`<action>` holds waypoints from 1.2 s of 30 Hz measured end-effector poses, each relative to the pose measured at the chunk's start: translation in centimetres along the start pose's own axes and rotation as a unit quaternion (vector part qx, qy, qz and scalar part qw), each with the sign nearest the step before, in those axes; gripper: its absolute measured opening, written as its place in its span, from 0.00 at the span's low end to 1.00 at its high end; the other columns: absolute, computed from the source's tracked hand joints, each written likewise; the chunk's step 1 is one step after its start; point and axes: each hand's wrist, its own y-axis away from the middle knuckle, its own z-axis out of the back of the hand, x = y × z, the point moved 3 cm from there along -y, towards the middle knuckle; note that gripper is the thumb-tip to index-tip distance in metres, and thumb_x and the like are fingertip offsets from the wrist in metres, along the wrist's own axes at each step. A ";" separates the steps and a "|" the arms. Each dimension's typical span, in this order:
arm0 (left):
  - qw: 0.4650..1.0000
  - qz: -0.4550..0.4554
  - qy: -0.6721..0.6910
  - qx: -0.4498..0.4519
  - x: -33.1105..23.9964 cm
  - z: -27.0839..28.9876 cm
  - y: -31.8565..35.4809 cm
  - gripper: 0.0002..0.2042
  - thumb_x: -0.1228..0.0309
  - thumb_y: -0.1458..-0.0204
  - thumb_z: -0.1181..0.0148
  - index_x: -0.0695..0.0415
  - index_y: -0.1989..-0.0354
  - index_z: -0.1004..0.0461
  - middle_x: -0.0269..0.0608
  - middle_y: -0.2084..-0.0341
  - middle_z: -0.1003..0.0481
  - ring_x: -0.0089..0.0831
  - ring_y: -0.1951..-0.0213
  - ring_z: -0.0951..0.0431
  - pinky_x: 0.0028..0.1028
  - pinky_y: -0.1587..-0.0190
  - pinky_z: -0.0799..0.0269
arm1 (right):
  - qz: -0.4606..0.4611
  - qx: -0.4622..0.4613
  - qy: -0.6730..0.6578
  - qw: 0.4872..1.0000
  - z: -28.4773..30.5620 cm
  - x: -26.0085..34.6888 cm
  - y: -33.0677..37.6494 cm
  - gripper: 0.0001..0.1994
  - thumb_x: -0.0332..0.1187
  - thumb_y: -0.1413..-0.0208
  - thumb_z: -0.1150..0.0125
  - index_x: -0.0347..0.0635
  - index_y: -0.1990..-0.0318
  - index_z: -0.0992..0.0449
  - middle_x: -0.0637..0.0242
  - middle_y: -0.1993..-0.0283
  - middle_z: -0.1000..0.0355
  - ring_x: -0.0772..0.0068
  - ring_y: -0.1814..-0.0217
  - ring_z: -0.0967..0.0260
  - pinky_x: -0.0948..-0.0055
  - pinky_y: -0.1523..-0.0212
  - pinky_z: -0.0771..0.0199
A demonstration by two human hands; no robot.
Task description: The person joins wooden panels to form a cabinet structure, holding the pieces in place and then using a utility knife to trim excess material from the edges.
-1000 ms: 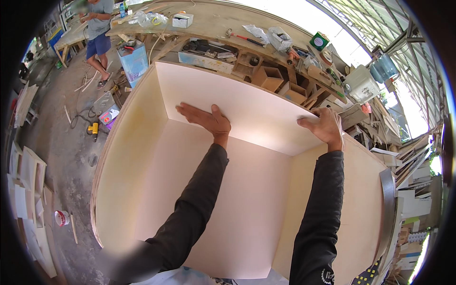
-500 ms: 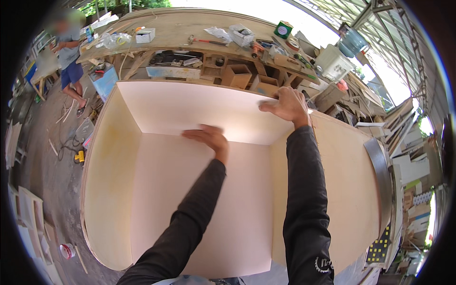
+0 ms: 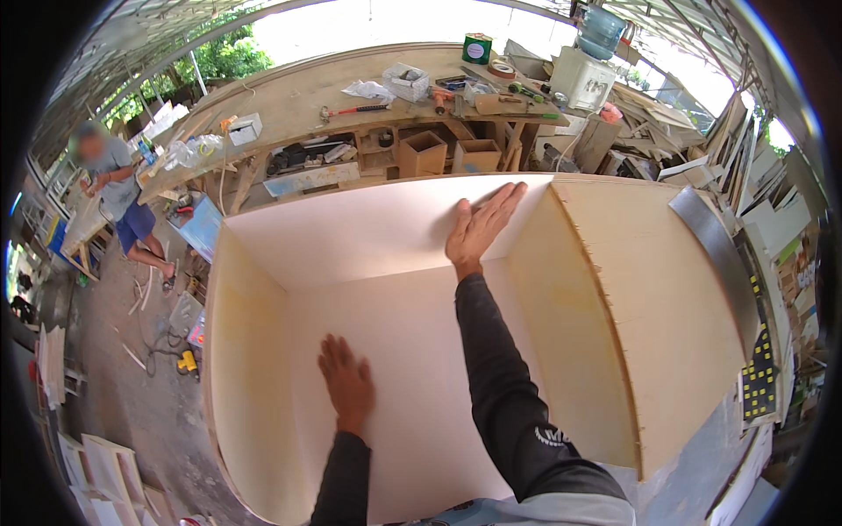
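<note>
In front of me stands a large open wooden box (image 3: 248, 368), like a cabinet carcass, with pale pink sheeting on its bottom and far wall. My right hand (image 3: 481, 223) lies against the inner face of the pink far wall (image 3: 368, 232), close to the far right corner, fingers stretched toward the top edge. Over the pink bottom panel (image 3: 421, 377), left of its middle, is my left hand (image 3: 347, 381), fingers spread and slightly blurred. Whether it touches the panel I cannot tell. Both hands are without any tool.
A wide wooden panel (image 3: 667, 263) adjoins the box's right side, with a curved dark strip (image 3: 719, 254) at its far edge. Beyond the box a workbench (image 3: 307, 88) carries a hammer (image 3: 355, 110) and a green can (image 3: 477, 48). Another person (image 3: 123, 188) stands far left.
My left hand has come down from near the far wall onto the bottom area. My right hand has shifted from the far wall's top edge to its inner face. The view has tilted upward.
</note>
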 end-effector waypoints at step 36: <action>0.997 -0.026 -0.050 0.047 -2.1 -0.4 1.2 0.29 0.66 0.34 0.63 0.75 0.30 0.55 0.67 0.29 0.57 0.57 0.26 0.61 0.47 0.26 0.65 | -0.092 -0.060 -0.003 0.994 -0.5 -5.4 3.0 0.41 0.53 0.33 0.66 0.24 0.28 0.67 0.34 0.23 0.75 0.33 0.21 0.79 0.44 0.25 0.79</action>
